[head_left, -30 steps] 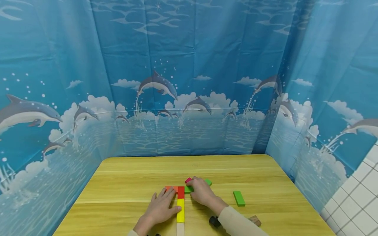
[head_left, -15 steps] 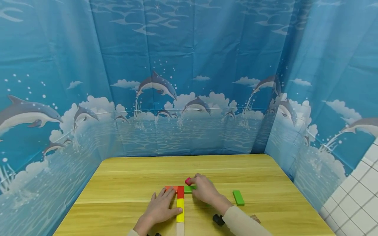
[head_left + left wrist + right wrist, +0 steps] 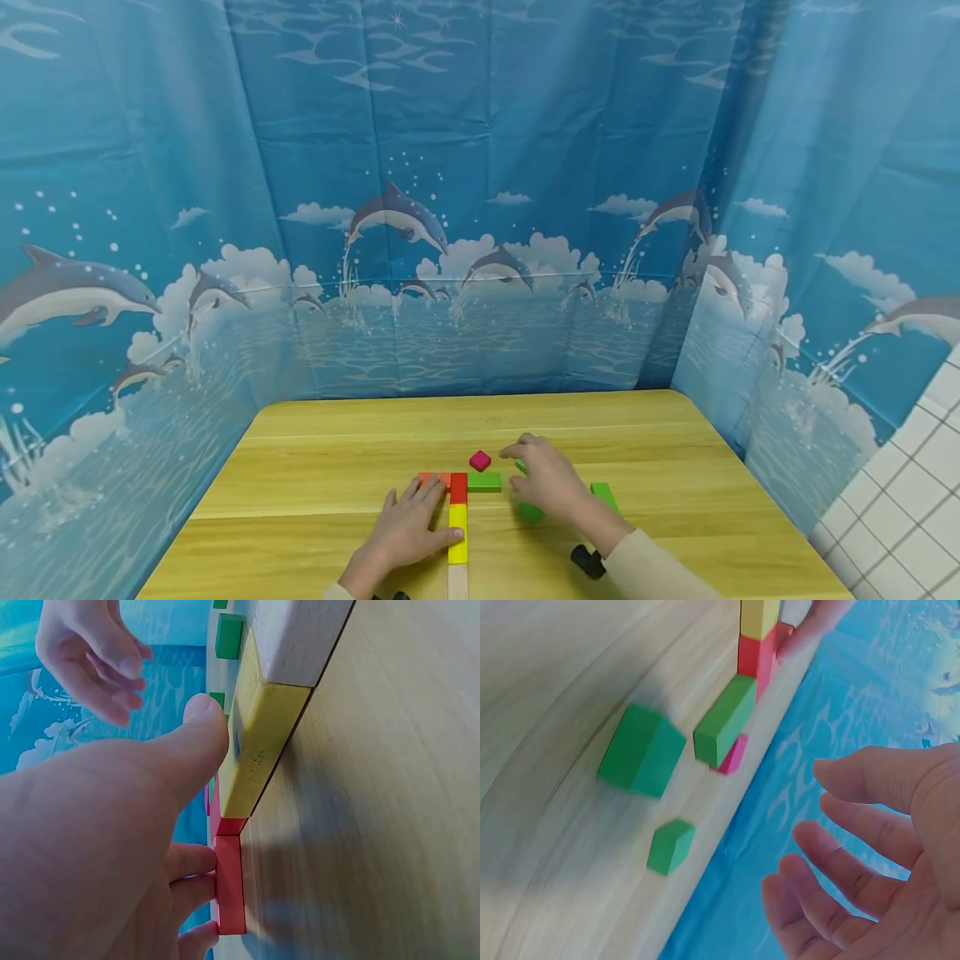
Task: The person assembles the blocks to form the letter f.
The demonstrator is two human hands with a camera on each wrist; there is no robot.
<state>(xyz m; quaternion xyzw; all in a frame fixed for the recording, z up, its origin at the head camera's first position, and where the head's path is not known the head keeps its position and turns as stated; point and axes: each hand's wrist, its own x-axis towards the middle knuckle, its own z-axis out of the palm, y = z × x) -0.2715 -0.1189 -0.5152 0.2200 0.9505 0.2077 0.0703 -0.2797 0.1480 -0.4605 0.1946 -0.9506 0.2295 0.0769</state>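
Note:
My left hand [image 3: 405, 529] rests flat, its fingertips on an orange-red block [image 3: 230, 885] and its thumb against a yellow block [image 3: 262, 750]. Those belong to a T-shaped layout with a red block [image 3: 458, 488], a pale wooden block [image 3: 457, 583] and a green block [image 3: 483, 482] forming the right arm. Just behind the green one lies a small magenta block [image 3: 480, 461], turned cornerwise. To its right my right hand [image 3: 551, 479] hovers over the table with loosely bent fingers and nothing in them. Beneath it, partly covered, are a dark green block [image 3: 530, 512] and a smaller green block [image 3: 671, 846].
Another green block [image 3: 604, 495] lies right of my right wrist, partly hidden by it. The wooden table [image 3: 337, 433] reaches back to a blue dolphin curtain [image 3: 480, 333]. White tiles [image 3: 900, 467] show at the right.
My right hand has left the magenta block and shifted right, over the other green blocks. The magenta block stays in place, and my left hand has not moved. A brown block is now out of sight.

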